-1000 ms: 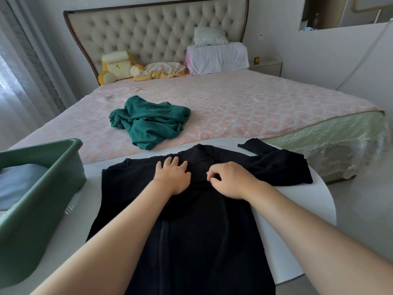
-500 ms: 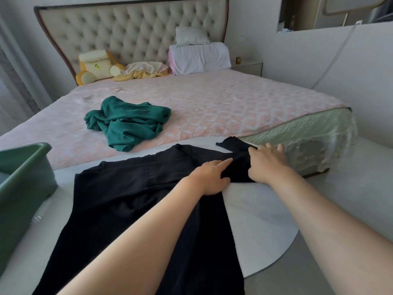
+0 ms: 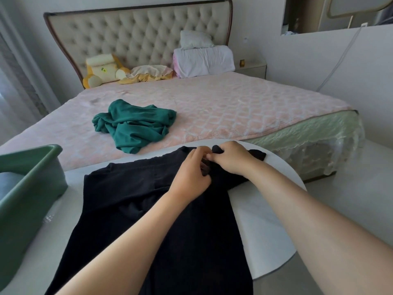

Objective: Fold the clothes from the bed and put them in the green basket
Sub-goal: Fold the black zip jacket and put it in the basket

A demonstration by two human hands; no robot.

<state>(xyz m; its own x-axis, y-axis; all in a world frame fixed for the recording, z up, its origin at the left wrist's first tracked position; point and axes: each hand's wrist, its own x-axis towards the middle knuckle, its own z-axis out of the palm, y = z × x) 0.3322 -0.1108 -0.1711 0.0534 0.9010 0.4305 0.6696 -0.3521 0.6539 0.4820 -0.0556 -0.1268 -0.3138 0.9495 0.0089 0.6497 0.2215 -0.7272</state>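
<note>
A black garment [image 3: 136,196] lies spread on a round white table [image 3: 261,211] at the foot of the bed. Its right sleeve [image 3: 256,154] points to the far right of the table. My right hand [image 3: 230,158] grips the bunched sleeve fabric near the shoulder. My left hand [image 3: 191,171] lies on the garment right beside it, fingers curled at the same fold. A crumpled teal garment [image 3: 136,124] sits on the pink bed [image 3: 234,107]. The green basket [image 3: 27,188] stands at the left edge and holds light blue cloth [image 3: 8,184].
Pillows [image 3: 202,58], a yellow plush toy [image 3: 102,69] and a tufted headboard [image 3: 138,37] are at the far end of the bed. A nightstand [image 3: 251,69] stands at the right, beside a white wall. Pale floor [image 3: 350,171] shows right of the table.
Both hands moved from the garment's chest to its right sleeve. The right hand went from lying on the sleeve to gripping it and drawing it inward. The view shifted slightly.
</note>
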